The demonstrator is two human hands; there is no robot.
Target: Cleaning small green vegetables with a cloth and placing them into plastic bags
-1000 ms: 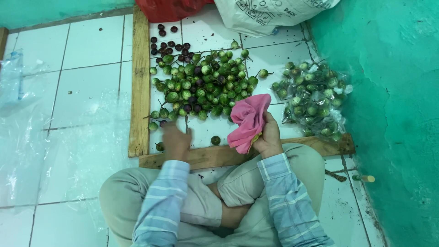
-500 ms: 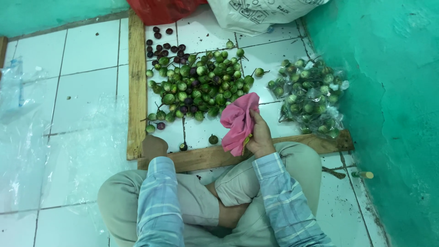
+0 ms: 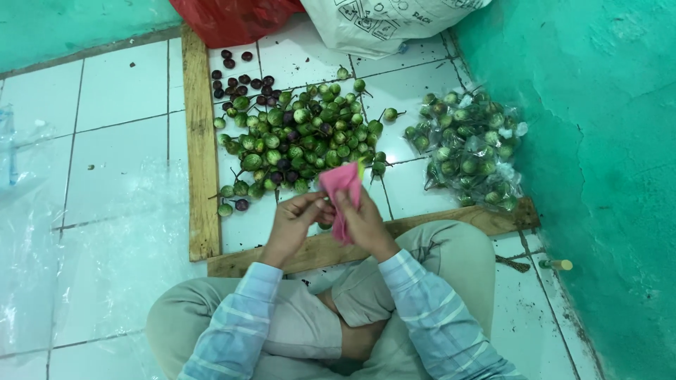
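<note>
A white-tiled floor [image 3: 120, 91] meets green-painted walls [image 3: 605, 141] at the far and right sides. At the far edge lie a white sack [image 3: 380, 24] with dark print and, left of it, a red plastic bag [image 3: 232, 20], both cut off by the frame. A clear plastic sheet [image 3: 91, 239] covers the near-left tiles. Wooden planks [image 3: 201, 148] frame a loose pile of small green and purple eggplants [image 3: 296, 134]; to its right, clear bags of green eggplants [image 3: 468, 151]. Near the person's crossed legs, the left hand [image 3: 296, 218] and right hand [image 3: 362, 218] meet, both clasping a pink cloth [image 3: 341, 186]. Whatever sits inside the cloth is hidden.
</note>
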